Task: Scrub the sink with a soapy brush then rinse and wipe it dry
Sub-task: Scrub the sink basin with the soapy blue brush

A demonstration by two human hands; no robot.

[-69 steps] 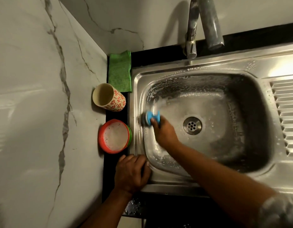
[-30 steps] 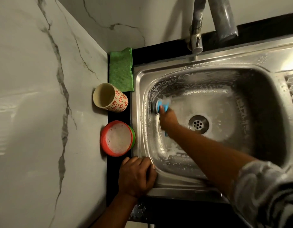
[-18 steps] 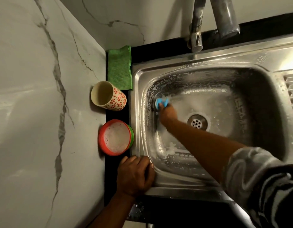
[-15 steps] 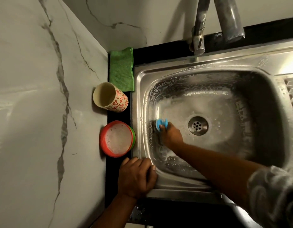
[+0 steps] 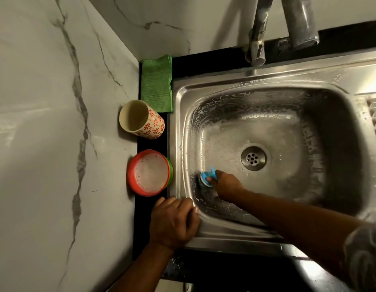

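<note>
A: Nearest thing?
B: left hand (image 5: 174,222), palm down on the near-left corner of the sink (image 5: 225,234) rim. Fingers together and lightly bent over the rim, holding nothing.

A: Other hand?
B: right hand (image 5: 226,186) reaches down into the basin, fingers clamped round the blue brush (image 5: 207,178). Patterned sleeve at the near-right edge of the view.

A: Brush location?
B: Low on the basin's left wall, toward the near-left corner, head pressed against the steel. Suds streak the left wall and far wall; foam film on the floor of the basin.

A: Drain?
B: drain (image 5: 253,158) mid-basin, just right of the brush and a bit farther back, uncovered.

A: Counter?
B: Narrow black counter (image 5: 152,144) strip along the sink's left edge. red bowl (image 5: 150,172) of foamy water sits just beyond the left hand. Past it, a cup (image 5: 141,120) with red flowers, mouth open toward the camera. In the far-left corner, a folded green cloth (image 5: 156,81), flat, against the wall.

A: Farthest?
B: tap (image 5: 256,39) at the far edge, no water visible from it.
</note>
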